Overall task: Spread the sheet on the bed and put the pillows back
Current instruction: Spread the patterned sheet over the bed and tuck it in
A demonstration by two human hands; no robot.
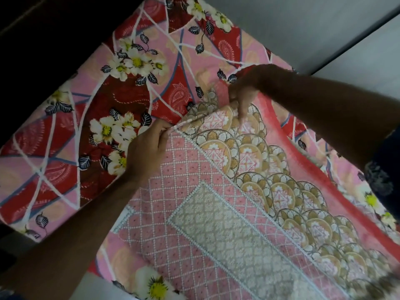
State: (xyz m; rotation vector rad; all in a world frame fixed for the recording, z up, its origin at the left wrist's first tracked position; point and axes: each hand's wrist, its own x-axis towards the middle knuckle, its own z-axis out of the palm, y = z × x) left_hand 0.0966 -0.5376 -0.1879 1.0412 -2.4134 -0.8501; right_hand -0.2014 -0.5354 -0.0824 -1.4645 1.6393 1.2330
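Observation:
A pink sheet [216,224] with a lattice, a grey panel and tan scalloped border lies folded over the lower right of the bed. Under it the bed [108,94] wears a red and pink cover with white flowers. My left hand [149,148] pinches the folded sheet's upper edge at its left corner. My right hand [242,94] grips the same edge a little to the right, fingers curled over the scalloped border. No pillows are in view.
A grey floor [303,29] shows at the upper right beyond the bed's edge, crossed by a dark line. Dark shadow [43,40] fills the upper left past the bed. A dark patterned sleeve [383,169] sits at the right edge.

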